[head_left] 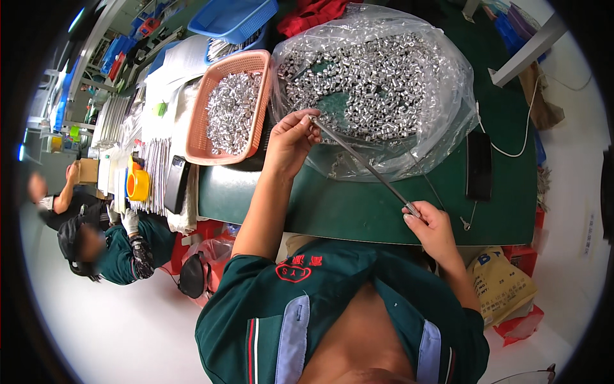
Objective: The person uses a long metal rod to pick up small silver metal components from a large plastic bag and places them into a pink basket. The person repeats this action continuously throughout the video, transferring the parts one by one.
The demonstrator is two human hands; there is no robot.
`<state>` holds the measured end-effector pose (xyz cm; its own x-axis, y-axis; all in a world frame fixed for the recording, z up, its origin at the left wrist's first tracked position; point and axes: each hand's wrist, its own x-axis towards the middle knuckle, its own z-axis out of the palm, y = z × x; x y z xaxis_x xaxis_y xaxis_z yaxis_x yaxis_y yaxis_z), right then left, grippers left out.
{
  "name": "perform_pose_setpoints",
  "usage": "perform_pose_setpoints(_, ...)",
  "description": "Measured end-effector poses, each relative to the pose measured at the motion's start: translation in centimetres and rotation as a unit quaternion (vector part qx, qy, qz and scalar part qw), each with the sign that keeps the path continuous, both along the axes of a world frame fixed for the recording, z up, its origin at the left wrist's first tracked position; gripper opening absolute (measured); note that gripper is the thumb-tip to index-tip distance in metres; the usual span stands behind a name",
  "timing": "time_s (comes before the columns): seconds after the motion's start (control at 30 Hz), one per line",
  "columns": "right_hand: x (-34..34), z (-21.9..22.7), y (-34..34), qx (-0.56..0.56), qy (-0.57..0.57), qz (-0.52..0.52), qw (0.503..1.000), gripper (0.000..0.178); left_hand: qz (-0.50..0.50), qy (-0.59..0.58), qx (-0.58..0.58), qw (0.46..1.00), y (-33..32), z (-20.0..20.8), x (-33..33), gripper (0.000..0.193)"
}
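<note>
A thin dark-grey metal rod (364,163) slants across in front of me, above the near side of an open clear plastic bag (457,109). My left hand (294,137) pinches its far left end between thumb and fingers. A small silvery bit shows at those fingertips, too small to make out. At the near right end, which carries a shiny wider metal tip (410,208), my right hand (432,229) is closed with thumb and fingers. Many short silvery metal sleeves (396,83) lie spread inside the bag. Similar small pieces fill a salmon-pink plastic basket (263,89) left of it.
On the green table (256,208) lie a black phone-like device (478,166), a white cable (511,155), another dark phone (177,184) and a yellow tape dispenser (137,180). Blue baskets (233,19) stand behind. At left, a person (128,246) with gloved hands sits near another person.
</note>
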<state>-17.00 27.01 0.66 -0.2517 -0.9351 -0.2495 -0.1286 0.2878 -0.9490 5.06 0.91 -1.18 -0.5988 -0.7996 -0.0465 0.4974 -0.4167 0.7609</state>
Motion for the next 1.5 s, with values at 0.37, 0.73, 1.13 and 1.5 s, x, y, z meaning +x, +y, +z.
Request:
perform_pose_setpoints(0.37, -2.0, 5.7, -1.4, -0.037, 0.264, 0.036, 0.963, 0.02, 0.034, -0.15, -0.117, 0.981, -0.3, 0.6, 0.3, 0.02)
perform_pose_setpoints(0.73, -0.3, 6.2, -3.4, -0.036, 0.297, 0.057, 0.952, 0.026, -0.128, -0.027, 0.035, 0.991, 3.8, 1.0, -2.1, 0.022)
perform_pose_setpoints(1.13, -2.6, 9.4, -6.2, 0.163, 0.152, 0.15, 0.963, 0.02, -0.106, -0.002, 0.104, 0.989, 4.0, -0.3, -2.2, 0.021)
perform_pose_setpoints(1.5, -0.4, 6.9, -6.6, 0.161, -0.048, 0.132, 0.977, 0.021, -0.181, -0.036, 0.096, 0.978, 6.9, -0.1, -3.8, 0.02)
